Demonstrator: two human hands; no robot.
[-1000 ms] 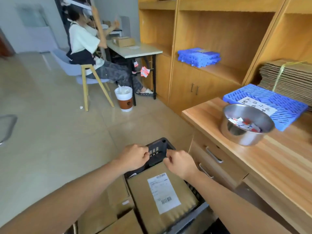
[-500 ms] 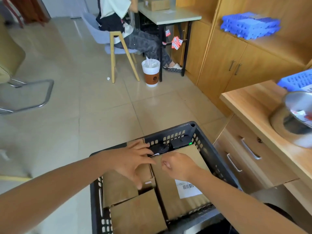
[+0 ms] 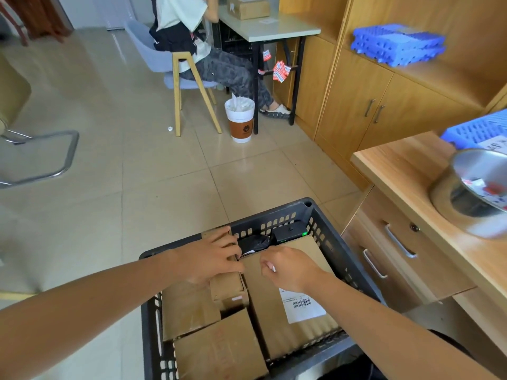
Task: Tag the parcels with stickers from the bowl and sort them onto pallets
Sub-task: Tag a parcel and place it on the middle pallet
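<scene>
your left hand (image 3: 211,256) is down in the dark crate (image 3: 325,223), lying on top of the narrow parcel (image 3: 229,289). that grip is pretty open, fingers fairly straight across the far end of the box, thumb along its right edge. your right hand (image 3: 288,267) hovers just beside it over the big parcel (image 3: 274,325), the one with the barcode label (image 3: 301,307). that grip is curled tight, fingertips pinched on a small white bit (image 3: 271,266). can't tell if it's a sticker, too tiny.

two more parcels sit in the crate: one under your left wrist (image 3: 189,308) and one at the near edge (image 3: 219,349). there's a black gadget with a green light (image 3: 290,233) at the far end of the crate.

the steel bowl (image 3: 452,193) is off to your right on the wooden tabletop (image 3: 397,165), with red and white stickers (image 3: 488,190) inside, a bit blurry. a blue pallet (image 3: 477,131) sits right behind it, and a stack of blue pallets (image 3: 397,43) is on the shelf further back.
</scene>
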